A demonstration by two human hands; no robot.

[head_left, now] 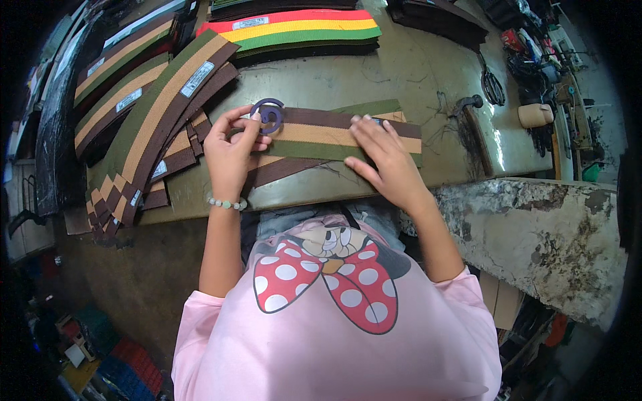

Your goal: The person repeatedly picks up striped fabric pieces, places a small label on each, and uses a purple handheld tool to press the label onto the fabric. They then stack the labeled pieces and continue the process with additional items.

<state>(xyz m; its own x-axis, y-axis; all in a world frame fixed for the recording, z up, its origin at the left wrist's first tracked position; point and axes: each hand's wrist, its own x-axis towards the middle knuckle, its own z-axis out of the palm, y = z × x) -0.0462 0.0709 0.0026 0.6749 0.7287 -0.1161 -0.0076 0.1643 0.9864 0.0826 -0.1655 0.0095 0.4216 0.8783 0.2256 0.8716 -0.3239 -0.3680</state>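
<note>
A purple curled piece [270, 115], ring-like with a spiral inside, is pinched between the thumb and fingers of my left hand [234, 137]; its exact kind I cannot make out. It is over the left end of a striped webbing strip [314, 134] in brown, tan and green. Spread fingers of my right hand [382, 157] rest on the strip near its right end, partly covering a small label there. Beneath this strip, a second similar strip [284, 172] lies crossed at an angle.
Stacks of labelled brown, tan and green strips [167, 100] fan out at the left. Behind lies a red, yellow and green stack [301, 30]. A hammer [468, 103], black-handled scissors [493, 87] and loose dark threads [471, 144] are on the worktable [301, 77] at right.
</note>
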